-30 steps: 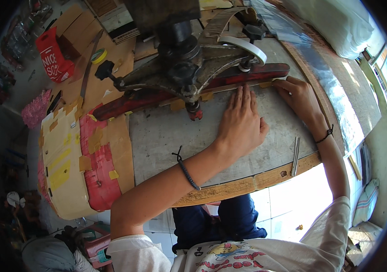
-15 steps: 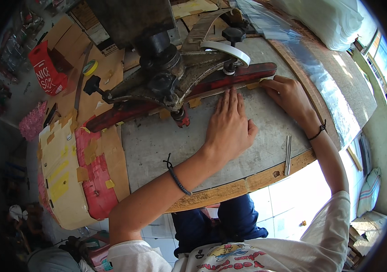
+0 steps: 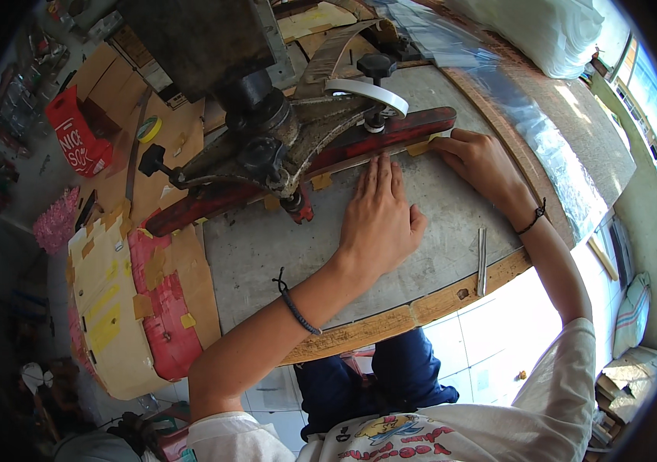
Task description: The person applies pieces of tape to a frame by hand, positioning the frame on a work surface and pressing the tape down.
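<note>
Left hand (image 3: pixel 378 223) lies flat, fingers spread, on the grey table (image 3: pixel 267 262) right by the red bar (image 3: pixel 390 138). Right hand (image 3: pixel 479 158) pinches a small tan piece (image 3: pixel 419 147) against that bar.

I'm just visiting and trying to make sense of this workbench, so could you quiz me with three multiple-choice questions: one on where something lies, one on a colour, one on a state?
1. Where does the thin metal strip lie?
A. near the table's wooden front edge
B. on top of the machine
C. on the floor

2. What colour is the long bar under the machine?
A. green
B. red
C. white

3. How is the left hand placed?
A. clenched in a fist
B. raised in the air
C. flat, palm down on the grey table top

Answers: 1 A, it lies by the wooden rim; 2 B, the paint is red; 3 C, fingers lie spread flat toward the bar.
</note>
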`<state>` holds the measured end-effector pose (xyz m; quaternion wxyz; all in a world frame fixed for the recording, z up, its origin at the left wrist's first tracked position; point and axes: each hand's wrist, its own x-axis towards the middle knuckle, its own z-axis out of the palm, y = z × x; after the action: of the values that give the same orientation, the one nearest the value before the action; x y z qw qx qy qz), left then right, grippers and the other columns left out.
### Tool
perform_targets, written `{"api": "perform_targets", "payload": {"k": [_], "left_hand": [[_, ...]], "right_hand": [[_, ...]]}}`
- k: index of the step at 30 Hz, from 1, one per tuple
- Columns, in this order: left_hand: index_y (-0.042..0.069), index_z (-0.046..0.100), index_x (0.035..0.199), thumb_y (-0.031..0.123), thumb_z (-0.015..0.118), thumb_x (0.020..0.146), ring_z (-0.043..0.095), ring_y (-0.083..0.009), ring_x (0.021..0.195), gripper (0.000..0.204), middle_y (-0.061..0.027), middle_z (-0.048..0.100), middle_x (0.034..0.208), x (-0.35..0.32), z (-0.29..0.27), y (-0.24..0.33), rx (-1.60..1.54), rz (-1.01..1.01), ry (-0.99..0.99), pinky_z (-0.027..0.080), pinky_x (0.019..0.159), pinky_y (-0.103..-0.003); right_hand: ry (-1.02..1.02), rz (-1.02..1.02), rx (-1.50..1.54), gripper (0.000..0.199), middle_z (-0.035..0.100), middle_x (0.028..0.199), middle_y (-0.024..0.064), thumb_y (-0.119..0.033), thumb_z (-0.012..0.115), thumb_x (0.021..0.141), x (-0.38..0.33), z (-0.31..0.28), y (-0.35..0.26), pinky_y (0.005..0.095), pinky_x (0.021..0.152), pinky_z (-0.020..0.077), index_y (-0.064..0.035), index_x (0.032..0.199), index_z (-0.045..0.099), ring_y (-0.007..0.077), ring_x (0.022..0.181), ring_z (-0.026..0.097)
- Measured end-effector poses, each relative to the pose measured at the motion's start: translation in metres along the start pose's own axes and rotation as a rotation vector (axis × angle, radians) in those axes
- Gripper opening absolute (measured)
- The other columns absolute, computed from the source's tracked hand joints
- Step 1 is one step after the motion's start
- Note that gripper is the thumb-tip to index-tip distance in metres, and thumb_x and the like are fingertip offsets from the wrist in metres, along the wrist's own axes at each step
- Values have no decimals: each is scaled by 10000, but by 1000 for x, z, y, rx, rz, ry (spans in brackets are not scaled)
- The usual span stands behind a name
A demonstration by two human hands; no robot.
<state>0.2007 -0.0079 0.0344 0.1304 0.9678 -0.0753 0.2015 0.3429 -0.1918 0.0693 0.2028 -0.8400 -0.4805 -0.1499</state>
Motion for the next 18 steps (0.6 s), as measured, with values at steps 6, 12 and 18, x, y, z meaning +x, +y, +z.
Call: {"api": "perform_targets", "payload": {"k": [6, 12, 18], "left_hand": [[-228, 481, 1332, 210, 527, 915, 465, -480, 1368, 606, -414, 465, 1414, -1, 0, 1, 45, 21, 37, 381, 1169, -470], [-196, 605, 1167, 134, 542, 896, 619, -443, 1194, 432, -365, 616, 1238, -3, -20, 7, 258, 221, -47, 501, 1042, -445], [-56, 675, 715, 183, 591, 923, 716, -414, 823, 327, -222, 713, 807, -29, -150, 22, -17, 84, -723, 577, 701, -490]], "right_hand": [[22, 16, -4, 207, 727, 1021, 124, -112, 688, 893, -2, 7, 8, 428, 778, 566, -92, 1089, 750, 337, 860, 709], [52, -21, 36, 214, 720, 1033, 124, -89, 684, 892, 4, 6, 8, 440, 799, 561, -74, 1097, 743, 363, 888, 698], [24, 8, 4, 198, 721, 1021, 126, -104, 679, 903, 0, 6, 8, 440, 795, 568, -77, 1088, 746, 361, 872, 699]]}}
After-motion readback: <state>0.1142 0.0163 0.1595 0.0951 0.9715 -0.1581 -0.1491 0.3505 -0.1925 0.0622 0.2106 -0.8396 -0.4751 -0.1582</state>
